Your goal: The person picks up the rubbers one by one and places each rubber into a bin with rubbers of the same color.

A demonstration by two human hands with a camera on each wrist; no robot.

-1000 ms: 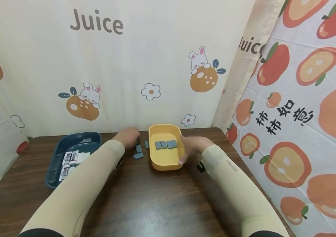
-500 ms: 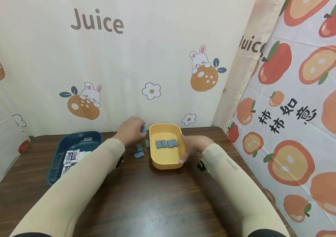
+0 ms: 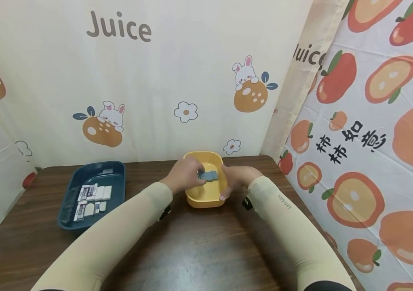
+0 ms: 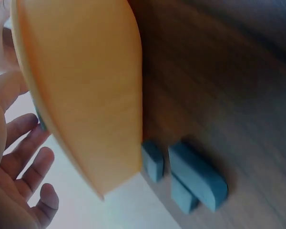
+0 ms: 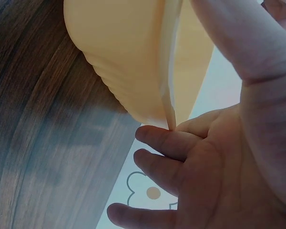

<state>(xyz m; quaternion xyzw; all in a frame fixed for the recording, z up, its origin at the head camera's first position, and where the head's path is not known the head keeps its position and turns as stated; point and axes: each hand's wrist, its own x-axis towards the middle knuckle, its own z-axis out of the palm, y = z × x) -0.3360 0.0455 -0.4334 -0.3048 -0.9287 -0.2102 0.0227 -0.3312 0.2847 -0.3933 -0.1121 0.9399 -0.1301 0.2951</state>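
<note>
A yellow plastic bin [image 3: 206,197] stands near the table's back edge, with a short row of small grey-blue blocks [image 3: 211,176] inside. My left hand [image 3: 186,174] reaches over the bin's left rim and pinches another grey-blue block; in the left wrist view only a sliver of it shows at the fingertips [image 4: 37,123]. At the bin's right rim my right hand [image 3: 238,180] grips the wall, its thumb lying over the rim in the right wrist view. Several loose blocks [image 4: 198,174] lie on the table beside the bin, hidden behind my left hand in the head view.
A dark blue tray [image 3: 119,190] sits on the left of the brown wooden table [image 3: 192,246]. White blocks [image 3: 100,193] and labelled pieces [image 3: 87,192] lie in it. A printed curtain [image 3: 163,81] hangs close behind the table, another cloth [image 3: 355,182] along the right side.
My left hand picked a grey-blue block up from the table left of the bin, lifted it and carried it right, into the bin. My right hand has stayed on the bin's rim.
</note>
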